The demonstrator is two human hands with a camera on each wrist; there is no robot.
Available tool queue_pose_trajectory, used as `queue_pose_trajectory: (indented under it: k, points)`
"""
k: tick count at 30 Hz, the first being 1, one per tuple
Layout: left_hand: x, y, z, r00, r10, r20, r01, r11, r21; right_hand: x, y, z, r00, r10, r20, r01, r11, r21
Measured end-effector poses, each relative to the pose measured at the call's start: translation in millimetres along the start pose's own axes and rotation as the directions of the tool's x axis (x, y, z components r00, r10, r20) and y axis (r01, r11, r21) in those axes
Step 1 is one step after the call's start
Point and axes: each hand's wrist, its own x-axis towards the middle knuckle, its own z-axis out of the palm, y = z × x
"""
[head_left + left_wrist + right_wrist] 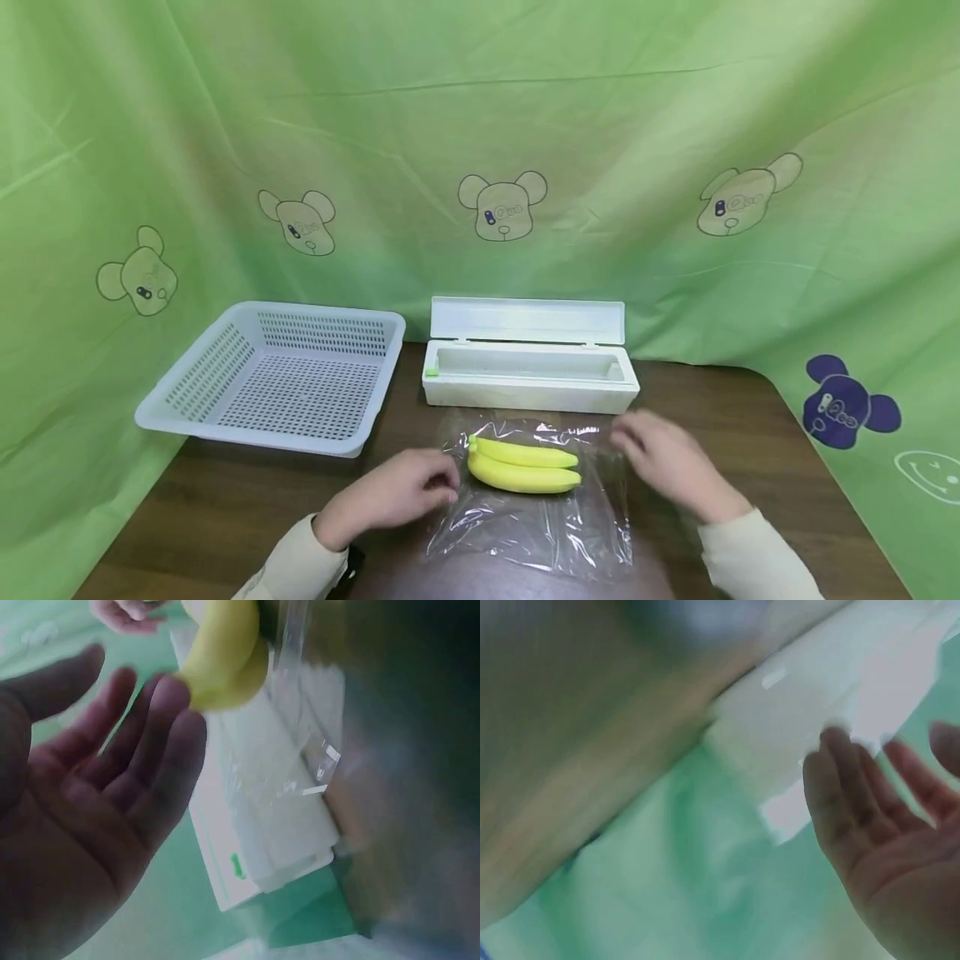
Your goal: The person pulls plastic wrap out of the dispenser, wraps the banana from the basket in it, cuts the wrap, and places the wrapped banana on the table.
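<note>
Two yellow bananas (523, 467), joined at the left end, lie on a sheet of clear plastic wrap (517, 533) spread over the table. Beside the wrap's left edge is my left hand (397, 490), close to the banana stem; the left wrist view shows its fingers (169, 750) loosely bent with nothing in them. At the wrap's far right corner my right hand (667, 458) hovers, a little blurred. Its fingers (862, 802) are loosely extended in the right wrist view, with no wrap visible between them.
A long white wrap dispenser box (528, 396) stands behind the bananas, its lid (525, 319) raised. To the left is a pale perforated plastic basket (273, 442). A green curtain (600, 125) with bear-head prints hangs behind the brown wooden table (712, 400).
</note>
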Motion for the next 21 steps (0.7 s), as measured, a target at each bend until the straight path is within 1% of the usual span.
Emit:
queue_pose_trajectory:
  k: [2, 4, 5, 7, 10, 12, 15, 17, 19, 21]
  points:
    - [-9.6, 1.9, 8.2, 0.996, 0.017, 0.085, -0.023, 0.997, 0.068, -21, -18, 6, 0.992, -0.085, 0.089, 0.084, 0.996, 0.02]
    - [-19.3, 3.4, 17.6, 0.99, 0.016, 0.141, -0.037, 0.989, 0.145, -42, -30, 13, 0.968, -0.147, 0.202, 0.141, 0.989, 0.041]
    - [-23.6, 4.4, 21.6, 0.988, 0.008, 0.155, -0.035, 0.984, 0.174, -52, -35, 16, 0.954, -0.168, 0.247, 0.163, 0.986, 0.04]
    - [-30.3, 6.8, 27.9, 0.988, -0.007, 0.154, -0.031, 0.971, 0.238, -67, -40, 23, 0.939, -0.191, 0.286, 0.2, 0.98, -0.001]
    - [-36.7, 11.0, 33.0, 0.993, -0.028, 0.115, -0.011, 0.946, 0.324, -83, -43, 32, 0.939, -0.202, 0.277, 0.235, 0.968, -0.091]
    - [-40.5, 14.0, 35.3, 0.994, -0.042, 0.097, 0.001, 0.921, 0.39, -89, -43, 36, 0.943, -0.212, 0.257, 0.253, 0.957, -0.141]
    - [-45.7, 18.7, 38.4, 0.994, -0.08, 0.075, 0.036, 0.882, 0.47, -94, -43, 39, 0.938, -0.18, 0.295, 0.238, 0.955, -0.176]
    - [-48.4, 22.0, 40.9, 0.991, -0.118, 0.068, 0.068, 0.861, 0.504, -98, -44, 42, 0.939, -0.165, 0.301, 0.232, 0.951, -0.202]
    - [-49.6, 24.6, 43.6, 0.987, -0.148, 0.062, 0.093, 0.843, 0.53, -101, -46, 44, 0.948, -0.163, 0.274, 0.233, 0.94, -0.248]
    - [-49.9, 27.2, 46.0, 0.987, -0.154, 0.052, 0.099, 0.825, 0.556, -104, -49, 48, 0.96, -0.18, 0.216, 0.24, 0.926, -0.292]
